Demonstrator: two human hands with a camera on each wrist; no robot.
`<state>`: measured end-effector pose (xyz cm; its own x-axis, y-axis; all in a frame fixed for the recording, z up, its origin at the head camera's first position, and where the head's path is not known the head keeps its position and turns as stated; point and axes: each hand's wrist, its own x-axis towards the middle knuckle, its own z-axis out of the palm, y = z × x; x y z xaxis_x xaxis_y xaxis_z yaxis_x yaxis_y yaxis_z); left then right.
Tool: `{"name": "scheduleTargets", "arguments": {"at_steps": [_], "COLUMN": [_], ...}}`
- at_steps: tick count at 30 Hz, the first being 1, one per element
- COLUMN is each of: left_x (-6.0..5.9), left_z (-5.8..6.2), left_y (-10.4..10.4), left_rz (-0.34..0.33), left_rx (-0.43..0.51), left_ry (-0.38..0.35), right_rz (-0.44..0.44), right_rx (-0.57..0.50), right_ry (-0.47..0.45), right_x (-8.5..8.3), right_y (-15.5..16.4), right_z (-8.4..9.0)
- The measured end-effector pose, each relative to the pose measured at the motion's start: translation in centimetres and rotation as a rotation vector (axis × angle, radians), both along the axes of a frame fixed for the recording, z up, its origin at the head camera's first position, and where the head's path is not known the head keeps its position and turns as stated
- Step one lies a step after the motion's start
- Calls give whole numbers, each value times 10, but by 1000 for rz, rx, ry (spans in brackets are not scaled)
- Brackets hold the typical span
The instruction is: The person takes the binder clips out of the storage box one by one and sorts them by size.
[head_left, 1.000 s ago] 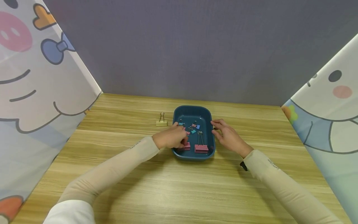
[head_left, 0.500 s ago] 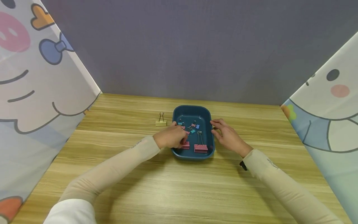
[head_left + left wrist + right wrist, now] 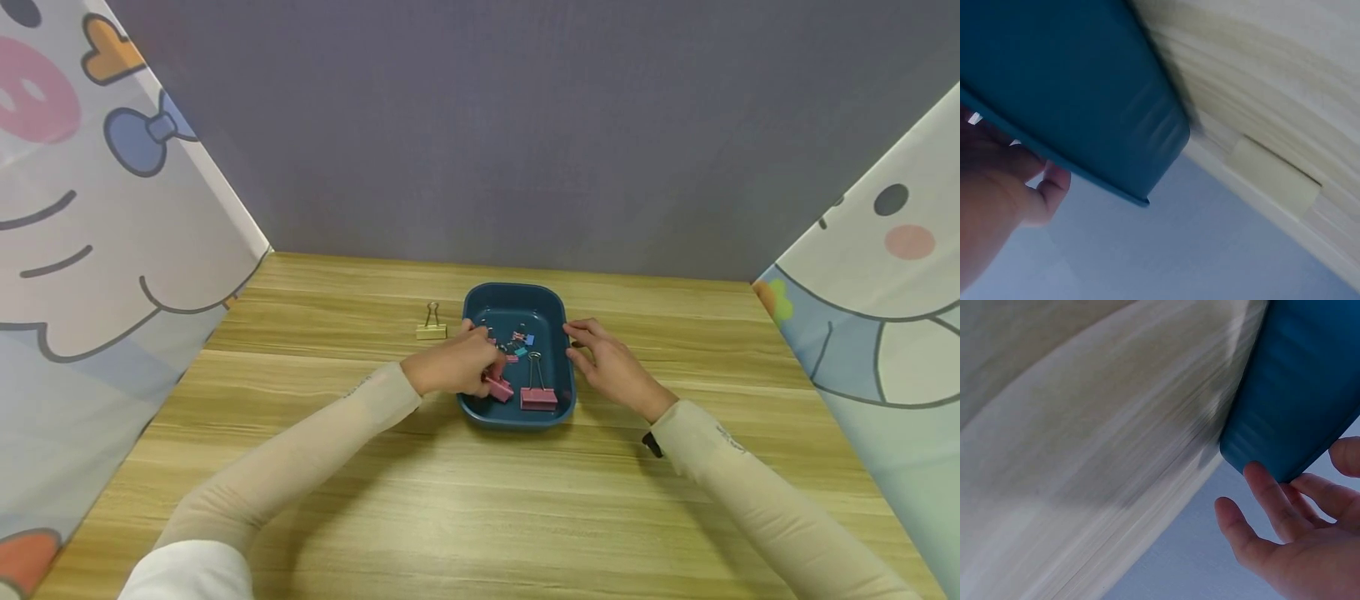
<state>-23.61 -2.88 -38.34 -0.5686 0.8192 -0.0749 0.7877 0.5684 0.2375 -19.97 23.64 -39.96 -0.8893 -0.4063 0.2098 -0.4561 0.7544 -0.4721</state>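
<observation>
A dark blue tray sits on the wooden table and holds several binder clips. My left hand reaches over the tray's left wall and pinches a pink binder clip, lifted and tilted at the near left. A second pink clip with upright wire handles lies beside it. Small blue, teal and pink clips lie further back. My right hand rests against the tray's right wall with straight fingers. The tray's outer wall fills the left wrist view.
A yellow binder clip stands on the table left of the tray, also in the left wrist view as a pale block. Cartoon-printed panels stand at left and right, a grey wall behind. Bare wood lies in front of the tray.
My left hand has tilted and raised the pink clip at the tray's near left. The right hand stays in place.
</observation>
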Motion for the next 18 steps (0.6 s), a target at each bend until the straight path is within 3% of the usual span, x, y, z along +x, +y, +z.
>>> {"name": "scheduleTargets", "arguments": {"at_steps": [5, 12, 18], "left_x": [-2, -3, -4], "left_z": [6, 13, 17], "left_y": [-4, -10, -19], "left_rz": [-6, -70, -90], "left_rx": [53, 148, 252], "left_ry": [34, 198, 260], "right_rz": [-1, 0, -1], "right_rx": [4, 8, 5], "right_ry": [-1, -7, -14], "right_x": [0, 1, 1], "right_y": [-1, -1, 0], "right_z": [0, 0, 0]}}
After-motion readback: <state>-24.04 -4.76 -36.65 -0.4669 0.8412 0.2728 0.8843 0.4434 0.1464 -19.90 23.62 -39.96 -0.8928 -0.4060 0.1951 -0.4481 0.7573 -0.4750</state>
